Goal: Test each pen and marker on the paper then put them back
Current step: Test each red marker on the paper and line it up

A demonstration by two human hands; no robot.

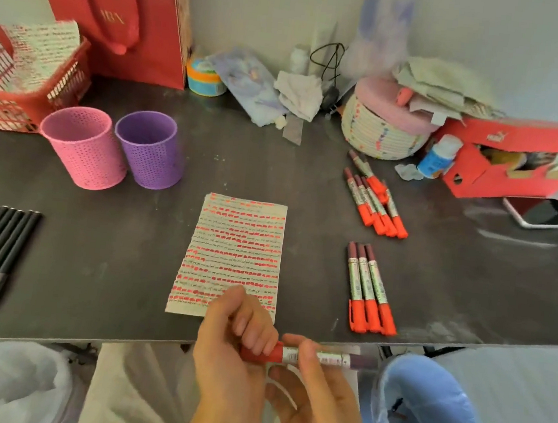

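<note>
Just off the table's [110, 262] near edge, the left hand [231, 354] curls round a marker's [319, 356] red cap while the right hand [316, 398] pinches its barrel. Beyond lies the paper [232, 251], covered in red strokes. Three markers [369, 289] lie to its right, and two cups [83, 147] stand far left.

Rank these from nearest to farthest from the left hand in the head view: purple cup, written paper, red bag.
1. Written paper, just ahead of the left hand.
2. Purple cup, farther back on the left.
3. Red bag, against the back wall.
</note>
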